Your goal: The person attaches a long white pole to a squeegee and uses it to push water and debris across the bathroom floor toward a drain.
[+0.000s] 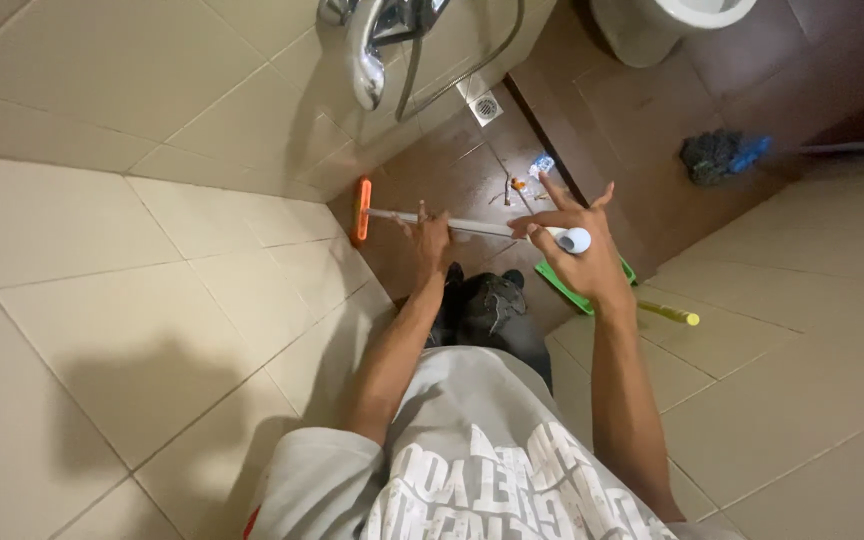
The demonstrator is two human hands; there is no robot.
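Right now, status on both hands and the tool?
Left hand grips mid-pole; right hand holds the pole's white top end. Squeegee orange head against the wall tiles. Green dustpan on floor behind right hand.

1. The left hand (pixel 432 243) grips the middle of a long white handle (pixel 472 227), fingers wrapped around it.
2. The right hand (pixel 580 245) holds the handle's capped near end, thumb and two fingers on it, the other fingers spread.
3. The handle ends in an orange squeegee head (pixel 361 211), which rests against the foot of the beige tiled wall (pixel 102 200).
4. Right of the squeegee head, small bits of litter (pixel 530 175) lie on the brown floor (pixel 652 150).
5. Beyond the litter sits a square floor drain (pixel 486 107).
6. A green dustpan (pixel 564 288) with a yellow handle lies under the right hand.
7. A blue-grey mop head (pixel 722 153) lies far right of the squeegee head.
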